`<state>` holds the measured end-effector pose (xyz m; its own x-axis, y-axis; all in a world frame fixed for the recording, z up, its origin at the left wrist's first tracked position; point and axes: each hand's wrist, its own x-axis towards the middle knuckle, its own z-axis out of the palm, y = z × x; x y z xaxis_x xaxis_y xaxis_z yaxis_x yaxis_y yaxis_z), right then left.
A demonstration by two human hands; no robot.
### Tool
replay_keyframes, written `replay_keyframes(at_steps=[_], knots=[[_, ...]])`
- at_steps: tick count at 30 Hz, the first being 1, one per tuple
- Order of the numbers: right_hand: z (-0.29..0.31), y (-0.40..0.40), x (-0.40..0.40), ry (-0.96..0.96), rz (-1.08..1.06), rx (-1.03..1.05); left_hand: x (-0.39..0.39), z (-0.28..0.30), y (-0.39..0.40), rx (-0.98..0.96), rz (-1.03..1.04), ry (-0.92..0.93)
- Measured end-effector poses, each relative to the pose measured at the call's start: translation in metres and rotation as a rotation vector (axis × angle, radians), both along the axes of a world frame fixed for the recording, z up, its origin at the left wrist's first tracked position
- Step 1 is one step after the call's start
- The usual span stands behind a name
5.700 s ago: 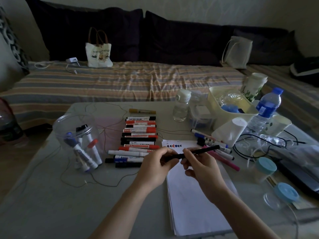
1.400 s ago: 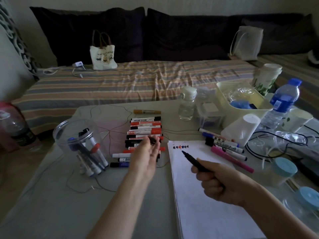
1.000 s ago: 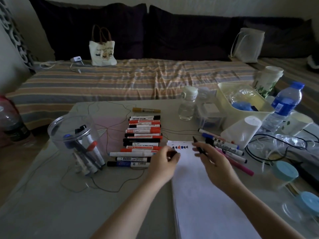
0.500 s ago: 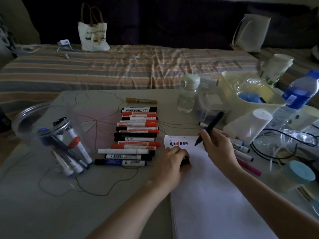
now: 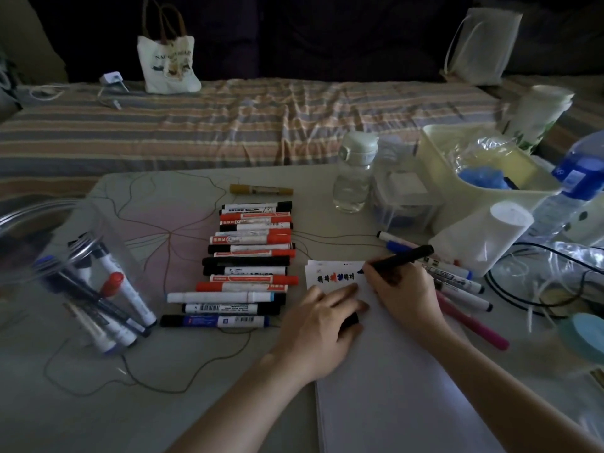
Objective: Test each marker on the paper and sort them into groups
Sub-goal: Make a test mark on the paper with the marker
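Head view: right of centre, the right hand (image 5: pixel 403 289) grips a black marker (image 5: pixel 400 259), fingers curled round its barrel, the tip down on the top edge of the paper (image 5: pixel 392 387), just right of a short row of black, red and blue test marks (image 5: pixel 336 277); the marker's rear end slants up toward the right. The left hand (image 5: pixel 322 325) rests on the paper's left edge at lower centre, fingers stretched forward over the sheet while a black cap (image 5: pixel 349 320) shows beneath them; whether it is pinched or only pressed, I cannot tell. Left of the paper, at centre frame, a row of markers (image 5: pixel 251 256) lies side by side on the surface (image 5: pixel 98 403), red, black and blue caps mixed; a yellow marker (image 5: pixel 260 189) lies apart above the row. Right of the paper, partly behind the right hand, a second group of markers (image 5: pixel 457 282) fans out, a pink one (image 5: pixel 474 322) nearest the lower right. At the left edge a clear jar (image 5: pixel 81 276) holds more markers standing tilted. A small clear bottle (image 5: pixel 354 173) stands at upper centre; a pale yellow bin (image 5: pixel 457 178) sits at upper right.
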<state>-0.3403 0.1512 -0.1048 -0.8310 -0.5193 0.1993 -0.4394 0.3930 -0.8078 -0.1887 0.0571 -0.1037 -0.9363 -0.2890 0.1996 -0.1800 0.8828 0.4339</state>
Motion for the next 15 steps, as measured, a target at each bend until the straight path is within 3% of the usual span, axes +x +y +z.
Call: replay_keyframes(at_steps=[15], knots=[[-0.0057, -0.0014, -0.0015, 0.068, -0.02, 0.032, -0.0013, 0.0039, -0.0009, 0.01, 0.008, -0.096]])
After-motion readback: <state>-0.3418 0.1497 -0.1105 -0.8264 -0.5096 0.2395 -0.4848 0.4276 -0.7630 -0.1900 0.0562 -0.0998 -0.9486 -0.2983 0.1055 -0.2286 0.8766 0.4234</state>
